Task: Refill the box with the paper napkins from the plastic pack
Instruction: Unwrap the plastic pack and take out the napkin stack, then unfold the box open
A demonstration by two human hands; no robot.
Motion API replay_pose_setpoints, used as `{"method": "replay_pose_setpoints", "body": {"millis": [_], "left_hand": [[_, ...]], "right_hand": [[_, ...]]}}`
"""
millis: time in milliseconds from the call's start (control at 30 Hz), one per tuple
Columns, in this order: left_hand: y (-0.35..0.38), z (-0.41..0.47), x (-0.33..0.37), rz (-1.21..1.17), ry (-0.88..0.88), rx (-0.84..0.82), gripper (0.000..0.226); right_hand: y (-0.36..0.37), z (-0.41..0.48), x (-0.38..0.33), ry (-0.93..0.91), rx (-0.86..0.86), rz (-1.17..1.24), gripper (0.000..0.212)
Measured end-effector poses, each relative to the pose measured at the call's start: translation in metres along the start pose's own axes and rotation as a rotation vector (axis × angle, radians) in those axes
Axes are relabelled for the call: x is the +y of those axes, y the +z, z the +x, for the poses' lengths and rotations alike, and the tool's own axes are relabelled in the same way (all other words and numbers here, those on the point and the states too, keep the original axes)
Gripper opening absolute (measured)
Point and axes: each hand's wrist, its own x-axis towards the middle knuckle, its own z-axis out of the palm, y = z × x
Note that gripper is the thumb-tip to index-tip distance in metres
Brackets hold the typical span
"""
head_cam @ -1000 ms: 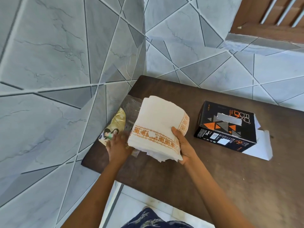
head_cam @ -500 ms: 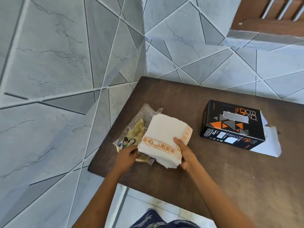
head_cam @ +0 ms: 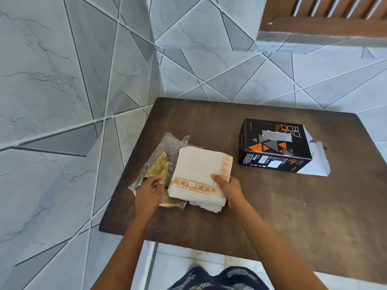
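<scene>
Clamped right hand (head_cam: 229, 190) on paper napkins (head_cam: 199, 170) at their five o'clock corner, thumb on top. Pinched crinkled clear plastic pack (head_cam: 167, 147) with left hand (head_cam: 148, 191), at nine o'clock of the napkins. Lay flat on dark wooden table (head_cam: 272, 216): soft white squares, orange patterned border. Stood apart at two o'clock: black cardboard box (head_cam: 272, 147), end flap open.

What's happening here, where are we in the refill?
A person is midway through unpacking. The right hand grips a stack of paper napkins with an orange border, which lies on the table partly over the plastic pack. The left hand holds the pack down at its near end. The black box sits apart to the right, its white end flap open on the far side. No napkins are at the box yet.
</scene>
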Motion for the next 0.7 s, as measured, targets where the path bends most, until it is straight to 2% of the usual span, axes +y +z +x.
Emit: {"method": "replay_pose_setpoints", "body": {"millis": [133, 367, 467, 600, 700], "left_hand": [[0.008, 0.002, 0.015, 0.038, 0.040, 0.022, 0.029], [0.016, -0.005, 0.044, 0.043, 0.147, 0.106, 0.025], [0.029, -0.005, 0.059, 0.017, 0.259, 0.094, 0.022], [0.060, -0.007, 0.096, 0.030, 0.402, 0.054, 0.021], [0.093, -0.013, 0.134, -0.012, 0.455, -0.039, 0.021]], "right_hand": [[-0.003, 0.003, 0.003, -0.021, 0.083, -0.064, 0.038], [-0.008, 0.001, -0.001, -0.027, 0.095, -0.200, 0.049], [-0.033, -0.003, -0.005, -0.075, 0.162, -0.246, 0.051], [-0.086, -0.009, -0.017, -0.171, 0.307, -0.226, 0.029], [-0.133, -0.013, -0.036, -0.283, 0.473, -0.210, 0.013]]}}
